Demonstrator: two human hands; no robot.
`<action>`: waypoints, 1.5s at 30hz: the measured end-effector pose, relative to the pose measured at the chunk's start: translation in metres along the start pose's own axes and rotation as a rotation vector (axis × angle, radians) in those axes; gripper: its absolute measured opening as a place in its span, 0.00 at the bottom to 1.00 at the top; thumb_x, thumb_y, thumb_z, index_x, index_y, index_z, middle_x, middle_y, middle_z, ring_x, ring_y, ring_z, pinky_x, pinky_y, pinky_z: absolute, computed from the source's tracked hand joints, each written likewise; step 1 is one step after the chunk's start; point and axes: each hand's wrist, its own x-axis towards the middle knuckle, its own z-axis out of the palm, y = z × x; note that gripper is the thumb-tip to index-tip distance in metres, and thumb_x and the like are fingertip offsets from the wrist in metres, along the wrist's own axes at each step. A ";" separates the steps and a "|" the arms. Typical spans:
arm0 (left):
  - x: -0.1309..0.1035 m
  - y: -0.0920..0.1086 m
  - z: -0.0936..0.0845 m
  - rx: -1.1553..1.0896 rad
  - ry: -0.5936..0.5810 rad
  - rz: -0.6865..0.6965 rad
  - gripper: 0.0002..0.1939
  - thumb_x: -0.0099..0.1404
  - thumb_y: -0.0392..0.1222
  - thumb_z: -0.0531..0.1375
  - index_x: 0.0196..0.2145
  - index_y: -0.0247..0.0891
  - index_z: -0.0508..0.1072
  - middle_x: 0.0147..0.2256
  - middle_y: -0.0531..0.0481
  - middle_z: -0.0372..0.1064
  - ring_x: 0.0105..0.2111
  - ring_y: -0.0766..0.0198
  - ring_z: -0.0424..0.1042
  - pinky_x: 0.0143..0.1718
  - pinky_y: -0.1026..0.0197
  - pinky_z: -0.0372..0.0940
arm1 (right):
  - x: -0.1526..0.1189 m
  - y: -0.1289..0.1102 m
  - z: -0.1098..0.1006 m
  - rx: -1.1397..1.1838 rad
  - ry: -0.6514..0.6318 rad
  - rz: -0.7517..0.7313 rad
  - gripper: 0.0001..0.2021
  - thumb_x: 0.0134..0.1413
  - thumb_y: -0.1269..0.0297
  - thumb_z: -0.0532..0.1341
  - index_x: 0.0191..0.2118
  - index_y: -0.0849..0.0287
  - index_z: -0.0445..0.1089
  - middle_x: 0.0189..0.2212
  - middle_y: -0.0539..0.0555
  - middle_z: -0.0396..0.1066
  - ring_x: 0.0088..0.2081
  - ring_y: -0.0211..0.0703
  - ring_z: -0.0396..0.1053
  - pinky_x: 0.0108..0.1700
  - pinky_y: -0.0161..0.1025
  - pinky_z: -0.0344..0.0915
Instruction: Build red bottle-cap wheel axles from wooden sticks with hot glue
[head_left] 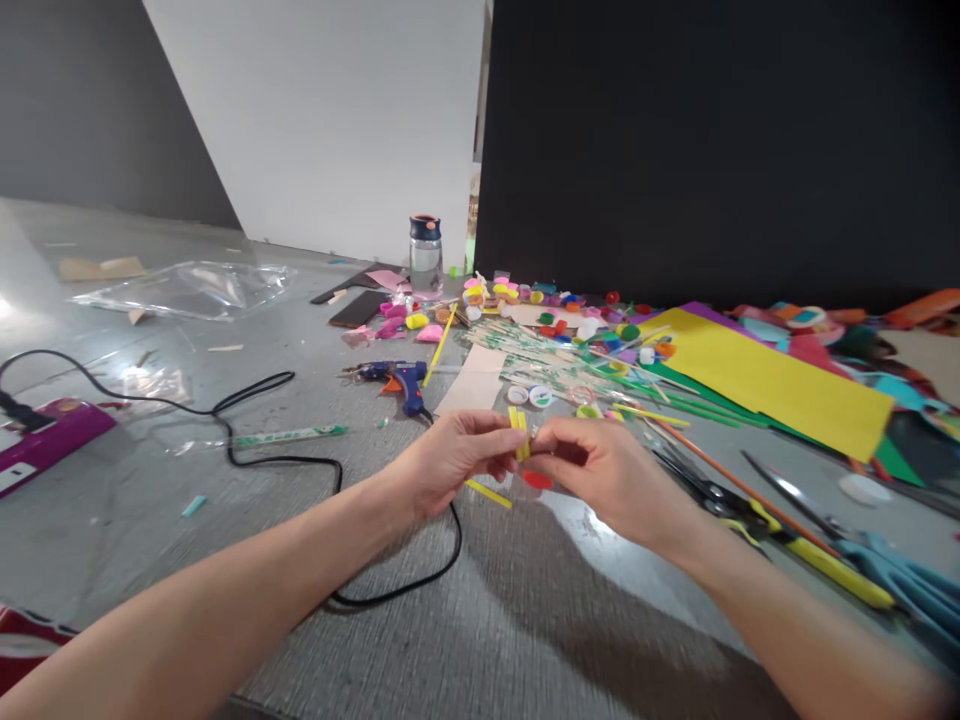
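Grey floor lay strewn with craft scraps. Between the pinching fingertips of the left hand (450, 462) and right hand (604, 470) sat a small yellow strip piece (519, 432): seemingly light and bendable, best gripped by its ends.

A makeshift craft workspace on a grey floor: a blue glue gun (403, 382) at 12 o'clock, coloured plastic bottle caps (559, 305), bright yellow paper sheet (780, 382) at 2 o'clock.

A matt yellow paper sheet (772, 385) is seen on the grey, finely ribbed floor (525, 620); a glossy clear plastic bag (187, 290) and a blue plastic glue gun (401, 380) are seen nearby.
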 end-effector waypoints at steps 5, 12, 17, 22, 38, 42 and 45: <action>0.002 -0.003 -0.002 0.067 -0.005 0.016 0.11 0.60 0.44 0.67 0.24 0.35 0.75 0.22 0.55 0.67 0.24 0.69 0.65 0.32 0.62 0.60 | 0.000 0.002 0.002 -0.084 0.018 -0.028 0.09 0.62 0.66 0.62 0.29 0.57 0.73 0.25 0.47 0.71 0.27 0.36 0.63 0.31 0.35 0.55; -0.001 -0.001 -0.001 0.168 -0.004 0.075 0.12 0.60 0.44 0.66 0.24 0.34 0.75 0.21 0.54 0.67 0.25 0.68 0.65 0.32 0.62 0.59 | 0.000 -0.002 -0.006 -0.127 -0.059 0.003 0.09 0.62 0.64 0.64 0.29 0.57 0.74 0.22 0.45 0.69 0.24 0.34 0.59 0.26 0.34 0.52; -0.004 0.001 0.004 0.215 0.027 0.140 0.11 0.61 0.44 0.64 0.24 0.35 0.74 0.23 0.54 0.68 0.26 0.68 0.65 0.33 0.62 0.60 | -0.001 -0.006 -0.005 -0.160 -0.044 0.053 0.15 0.66 0.59 0.60 0.28 0.58 0.73 0.20 0.45 0.65 0.21 0.33 0.57 0.23 0.34 0.50; 0.000 -0.003 0.002 0.297 0.075 0.205 0.08 0.62 0.43 0.63 0.30 0.36 0.78 0.24 0.55 0.69 0.27 0.68 0.66 0.33 0.63 0.62 | 0.001 -0.005 -0.016 -0.328 -0.014 0.091 0.15 0.69 0.58 0.57 0.32 0.57 0.73 0.22 0.46 0.68 0.22 0.35 0.61 0.25 0.35 0.55; 0.013 -0.023 -0.020 0.902 0.166 0.320 0.09 0.63 0.33 0.64 0.42 0.35 0.74 0.31 0.50 0.76 0.33 0.60 0.73 0.37 0.59 0.63 | 0.034 0.035 -0.041 -1.020 -0.218 0.220 0.09 0.69 0.60 0.63 0.42 0.61 0.74 0.40 0.53 0.75 0.39 0.42 0.74 0.44 0.44 0.73; 0.011 -0.023 -0.020 1.056 0.093 0.332 0.03 0.65 0.32 0.64 0.38 0.35 0.78 0.34 0.46 0.78 0.36 0.57 0.74 0.39 0.57 0.62 | 0.021 0.043 -0.060 -0.966 -0.133 0.194 0.09 0.70 0.60 0.61 0.42 0.60 0.75 0.39 0.53 0.76 0.39 0.43 0.74 0.44 0.45 0.72; 0.011 -0.023 -0.019 1.130 0.041 0.357 0.04 0.66 0.31 0.63 0.34 0.36 0.79 0.35 0.46 0.78 0.38 0.56 0.74 0.41 0.57 0.63 | -0.001 0.050 -0.078 -0.924 -0.042 0.181 0.10 0.69 0.63 0.58 0.40 0.55 0.77 0.38 0.53 0.78 0.39 0.46 0.75 0.41 0.43 0.69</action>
